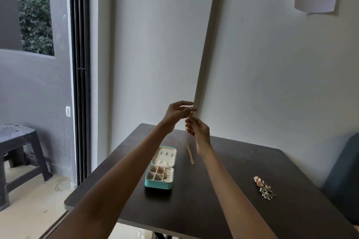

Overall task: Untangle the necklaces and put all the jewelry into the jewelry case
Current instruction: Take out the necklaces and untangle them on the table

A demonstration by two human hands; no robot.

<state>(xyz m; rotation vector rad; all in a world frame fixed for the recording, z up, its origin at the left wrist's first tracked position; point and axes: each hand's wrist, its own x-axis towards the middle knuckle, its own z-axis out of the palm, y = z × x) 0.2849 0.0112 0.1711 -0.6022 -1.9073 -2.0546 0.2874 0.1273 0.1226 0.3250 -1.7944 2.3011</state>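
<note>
Above the table (223, 190) at mid-frame, my left hand (177, 114) pinches the top of the gold necklace (189, 149) while my right hand (199, 132) grips it lower, its loop dangling. A hard tug could tighten any knot. The open case (160, 175) sits lower centre, more jewelry (264, 187) lower right, nothing between.

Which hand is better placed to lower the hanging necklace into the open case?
Probably the right hand: it pinches the gold necklace, which hangs just beside the open jewelry case. The left hand only touches its top.
</note>
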